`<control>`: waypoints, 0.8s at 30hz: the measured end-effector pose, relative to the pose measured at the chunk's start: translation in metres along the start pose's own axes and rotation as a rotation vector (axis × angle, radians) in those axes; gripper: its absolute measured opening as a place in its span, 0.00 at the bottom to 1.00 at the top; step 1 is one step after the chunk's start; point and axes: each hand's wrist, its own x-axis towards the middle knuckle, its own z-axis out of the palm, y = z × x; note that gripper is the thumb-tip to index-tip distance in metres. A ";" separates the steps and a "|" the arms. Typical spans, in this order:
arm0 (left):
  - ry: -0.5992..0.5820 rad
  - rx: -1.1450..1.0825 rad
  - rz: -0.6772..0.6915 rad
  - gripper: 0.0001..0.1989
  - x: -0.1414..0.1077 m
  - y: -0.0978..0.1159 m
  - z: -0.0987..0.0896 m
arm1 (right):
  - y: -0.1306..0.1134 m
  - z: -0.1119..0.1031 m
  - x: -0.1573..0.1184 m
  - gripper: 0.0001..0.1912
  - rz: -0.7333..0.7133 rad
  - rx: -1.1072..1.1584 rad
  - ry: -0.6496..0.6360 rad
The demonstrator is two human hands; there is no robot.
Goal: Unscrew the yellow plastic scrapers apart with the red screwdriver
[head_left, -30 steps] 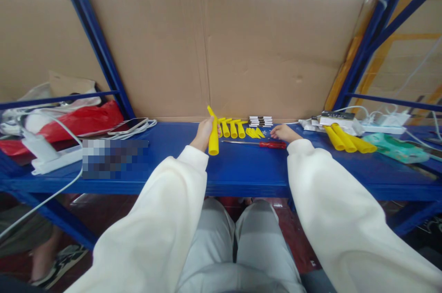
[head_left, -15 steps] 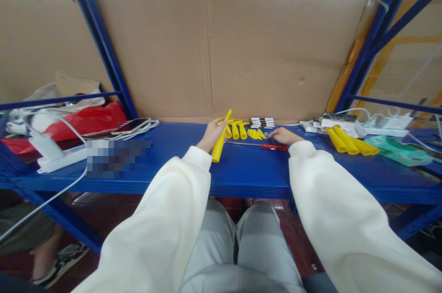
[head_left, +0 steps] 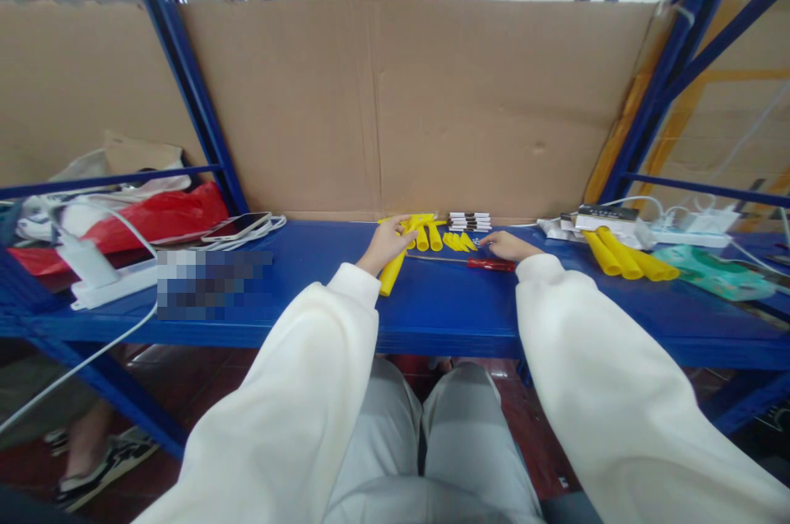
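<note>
My left hand [head_left: 388,244] is closed around a yellow plastic tube [head_left: 391,275], whose wide end points toward me and rests low over the bench. Just right of it lie several yellow pieces with wide tubular ends [head_left: 435,238]. My right hand [head_left: 504,245] has its fingers curled together, their tips down at tiny silvery parts [head_left: 476,241]; what they pinch, if anything, is too small to make out. Between the hands are small flat yellow pieces [head_left: 457,242] and a stack of white-and-black pieces [head_left: 469,221]. A screwdriver with a red handle [head_left: 491,265] lies in front of them.
More yellow tubes [head_left: 626,254] lie at the right beside a green plastic packet [head_left: 719,271] and a power strip [head_left: 691,238]. On the left are a phone [head_left: 237,226], a red bag [head_left: 166,215] and cables. A cardboard sheet [head_left: 432,104] walls the back of the blue bench [head_left: 457,306].
The yellow tube in my left hand has tipped down from its upward slant, and its narrow end has dropped toward the other yellow pieces. My right hand has barely moved.
</note>
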 end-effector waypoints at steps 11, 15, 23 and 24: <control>0.011 0.049 0.036 0.25 0.007 -0.008 0.001 | -0.005 0.014 0.016 0.24 0.034 -0.088 -0.040; 0.017 0.078 0.047 0.25 0.007 -0.009 0.001 | -0.007 0.013 0.015 0.24 0.075 -0.094 -0.087; 0.026 0.096 0.030 0.24 0.006 -0.007 0.001 | -0.004 0.011 0.016 0.26 0.075 -0.079 -0.078; 0.020 0.097 0.027 0.25 0.005 -0.006 0.001 | -0.003 0.012 0.018 0.26 0.069 -0.079 -0.073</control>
